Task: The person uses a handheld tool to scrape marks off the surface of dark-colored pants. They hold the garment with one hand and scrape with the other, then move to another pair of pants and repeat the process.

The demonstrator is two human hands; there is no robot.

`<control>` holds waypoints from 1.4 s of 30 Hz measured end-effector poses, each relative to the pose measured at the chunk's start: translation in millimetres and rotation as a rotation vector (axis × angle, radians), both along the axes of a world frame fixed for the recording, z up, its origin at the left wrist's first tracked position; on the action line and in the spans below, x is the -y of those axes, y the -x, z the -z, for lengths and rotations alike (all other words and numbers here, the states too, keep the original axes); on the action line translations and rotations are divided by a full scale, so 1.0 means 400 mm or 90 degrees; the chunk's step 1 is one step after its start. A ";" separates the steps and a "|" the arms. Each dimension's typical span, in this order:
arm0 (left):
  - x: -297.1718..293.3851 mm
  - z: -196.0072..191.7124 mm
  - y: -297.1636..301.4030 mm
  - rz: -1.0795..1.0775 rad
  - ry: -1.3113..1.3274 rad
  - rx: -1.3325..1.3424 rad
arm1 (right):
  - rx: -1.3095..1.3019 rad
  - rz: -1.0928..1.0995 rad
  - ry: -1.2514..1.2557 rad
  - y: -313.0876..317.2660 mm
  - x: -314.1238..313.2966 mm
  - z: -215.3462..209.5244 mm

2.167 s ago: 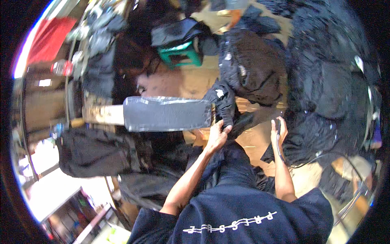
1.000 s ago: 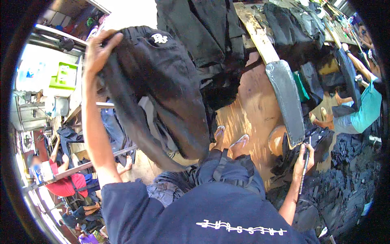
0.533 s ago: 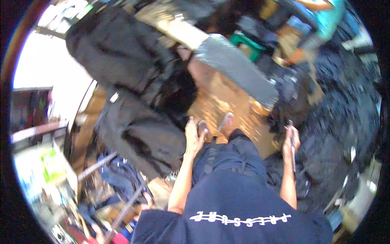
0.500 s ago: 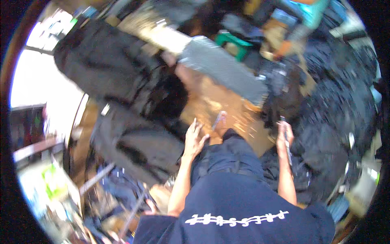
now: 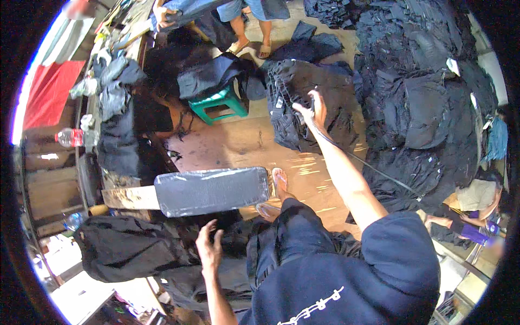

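My right hand is stretched forward above a pile of black garments with gathered waistbands. Its thumb and forefinger stand apart, while the other fingers seem curled round a thin dark strip that runs back along the wrist. What kind of thing the strip is, I cannot make out. My left hand hovers with fingers apart and nothing in it. It is near a long padded bench wrapped in grey plastic and a heap of black cloth.
A green plastic stool with dark cloth on it stands beyond the bench. Tall dark garment stacks fill the right. Another person in sandals holds cloth at the far side; a second person sits at right. A bottle lies left.
My view has turned, so the bench now lies crosswise before me. My right arm has swung forward over the garment pile. My left hand has come away from my leg, beside the bench.
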State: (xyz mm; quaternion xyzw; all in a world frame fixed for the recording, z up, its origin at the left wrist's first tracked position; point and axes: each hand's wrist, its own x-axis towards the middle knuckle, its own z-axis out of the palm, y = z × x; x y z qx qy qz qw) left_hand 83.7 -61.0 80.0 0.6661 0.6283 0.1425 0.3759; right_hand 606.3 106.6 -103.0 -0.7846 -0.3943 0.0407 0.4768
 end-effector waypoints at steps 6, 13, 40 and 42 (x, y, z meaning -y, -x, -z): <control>-0.226 -0.059 -0.249 0.206 -0.042 0.033 | -0.001 -0.064 -0.009 -0.020 -0.008 0.110; -0.543 -0.036 -0.492 0.402 -0.137 0.094 | -0.146 -0.048 -0.081 -0.041 -0.002 0.073; -0.542 0.181 -0.763 0.635 -0.200 0.064 | 0.084 -0.100 0.045 0.398 0.516 -0.458; -0.515 0.202 -0.653 0.679 -0.143 0.064 | 0.087 -0.078 0.036 0.489 0.559 -0.445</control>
